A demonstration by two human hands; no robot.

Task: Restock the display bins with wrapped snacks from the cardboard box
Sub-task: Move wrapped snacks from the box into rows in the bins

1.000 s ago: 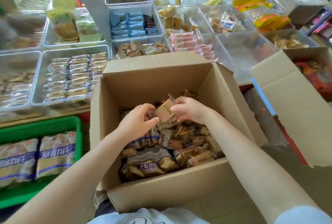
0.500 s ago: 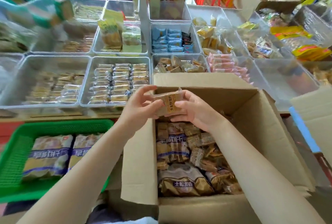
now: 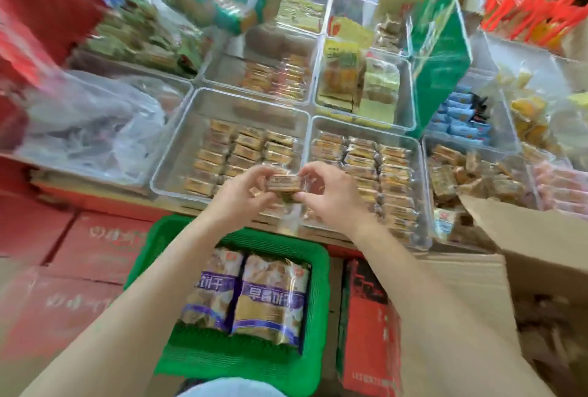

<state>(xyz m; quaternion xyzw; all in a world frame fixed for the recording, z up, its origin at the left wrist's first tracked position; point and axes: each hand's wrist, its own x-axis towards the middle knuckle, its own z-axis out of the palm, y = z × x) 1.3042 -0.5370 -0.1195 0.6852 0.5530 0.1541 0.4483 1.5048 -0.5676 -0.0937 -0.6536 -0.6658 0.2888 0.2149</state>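
Observation:
A small brown wrapped snack (image 3: 284,183) is held between both hands above the front rims of two clear display bins. My left hand (image 3: 241,196) pinches its left end and my right hand (image 3: 327,196) pinches its right end. The clear bin on the left (image 3: 178,148) holds neat rows of similar wrapped snacks, and so does the bin on the right (image 3: 420,173). The open cardboard box (image 3: 525,237) stands at the right edge, with its brown snacks only dimly seen inside.
A green basket (image 3: 321,285) with two large biscuit packs sits below my arms. Red cartons (image 3: 79,253) lie at the lower left and a red box (image 3: 369,326) beside the basket. More clear bins (image 3: 404,103) of snacks, a green divider (image 3: 439,46) and a plastic bag (image 3: 89,123) fill the display.
Both hands lifted the snack out of the cardboard box and carried it left and forward, over the display bins. The view has swung left, so the box now lies at the right edge.

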